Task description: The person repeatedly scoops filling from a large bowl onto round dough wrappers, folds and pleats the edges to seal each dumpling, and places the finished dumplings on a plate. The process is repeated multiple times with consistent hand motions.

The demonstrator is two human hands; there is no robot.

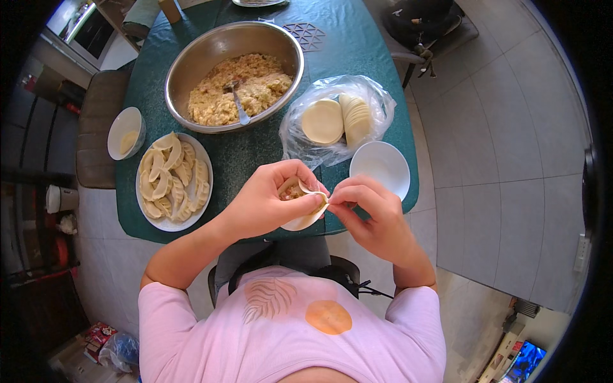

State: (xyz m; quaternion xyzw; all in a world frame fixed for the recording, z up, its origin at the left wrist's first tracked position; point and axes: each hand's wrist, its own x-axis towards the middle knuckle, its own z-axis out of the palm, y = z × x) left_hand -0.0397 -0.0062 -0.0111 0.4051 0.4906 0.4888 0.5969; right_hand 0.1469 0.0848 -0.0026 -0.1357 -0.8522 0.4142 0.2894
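Note:
Between my hands, just over the table's near edge, is a partly folded dumpling (305,221) with filling showing in its opening. My left hand (271,195) cups it, thumb over the front of the wrapper. At its right end, the fingertips of my right hand (370,207) pinch the wrapper's edge. A plate (167,226) heaped with several folded dumplings lies to the left. Farther off stands a big steel bowl (175,96) of minced filling (255,80), with a spoon (239,105) stuck in it. Round wrappers (322,121) lie in an open clear plastic bag (295,145) beyond my hands.
A white bowl (387,167) sits at the table's right edge, close to my right hand. Another white bowl (131,116) with something pale inside stands at the left edge. A lattice trivet (306,37) lies behind the bag on the green tablecloth (345,38). Chairs flank the table.

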